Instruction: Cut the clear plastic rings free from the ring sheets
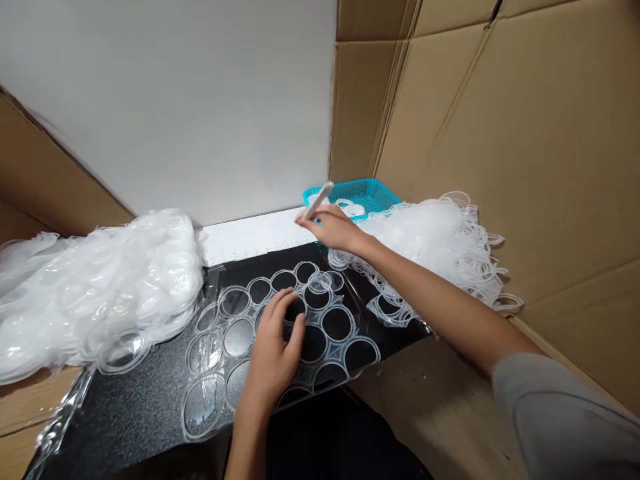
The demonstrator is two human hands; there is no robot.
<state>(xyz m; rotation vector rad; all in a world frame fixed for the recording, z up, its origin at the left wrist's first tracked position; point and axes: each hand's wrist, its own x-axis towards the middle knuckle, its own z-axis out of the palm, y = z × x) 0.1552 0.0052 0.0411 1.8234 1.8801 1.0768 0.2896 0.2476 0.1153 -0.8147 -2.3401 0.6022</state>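
My left hand point(276, 347) lies on a clear plastic sheet point(331, 350) made of joined round outlines, its thumb and fingers apart. Between the fingers and thumb of my right hand point(333, 227) is a whitish flat piece point(320, 199), seen edge-on and tilted up; its full shape does not show. That hand is raised in front of a blue basket point(383, 193) with white rings point(351, 208) in it. A few loose clear rings point(320, 281) overlap the far right part of the sheet.
A tall pile of clear plastic rings point(145, 273) stands at the left. At the right, a heap of ring-patterned sheets point(430, 237) lies under my right forearm. A white strip point(250, 237) runs along the back of the black speckled tabletop point(135, 407). Cardboard panels point(525, 133) rise at the sides.
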